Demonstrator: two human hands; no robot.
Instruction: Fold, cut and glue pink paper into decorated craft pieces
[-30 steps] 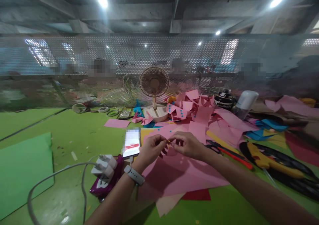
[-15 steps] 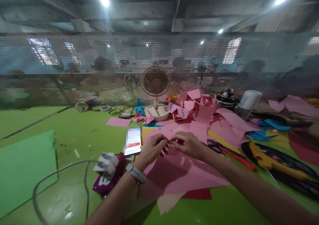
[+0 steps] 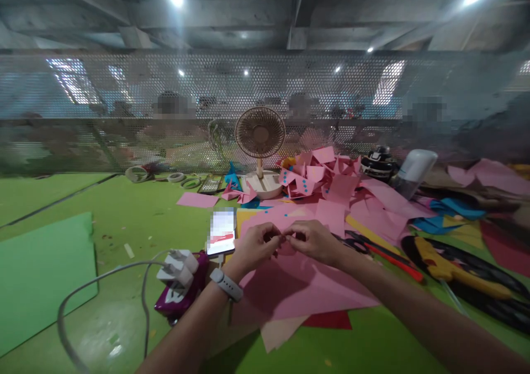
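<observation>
Here, reckoning clock hours from the left hand (image 3: 254,247) and right hand (image 3: 312,241) as the centre, saw nearest, at six o'clock, a pale paper piece (image 3: 279,334), with red paper (image 3: 331,320) at five, both jutting from beneath a large pink sheet (image 3: 306,291). Found this pink sheet lying on the green table (image 3: 364,346), below the hands and spreading toward five o'clock. Noted a light wristband (image 3: 226,285) on the left wrist. Had the left hand half curled, with thumb and forefinger drawn into a pinch; had the right hand likewise bent, with fingertips brought up against the left ones. Could not tell of anything tiny gripped between them. Saw at eight o'clock a purple power strip (image 3: 176,306) bearing white plugs (image 3: 182,264), at nine a lit phone (image 3: 222,230), and a little past three a slim red-orange tool (image 3: 397,263), with a yellow tool (image 3: 467,280) beyond. Farther off, made out a heap of folded pink paper (image 3: 318,172) at one o'clock, a small fan (image 3: 260,133) just shy of twelve, and behind it a perforated screen (image 3: 186,81).
</observation>
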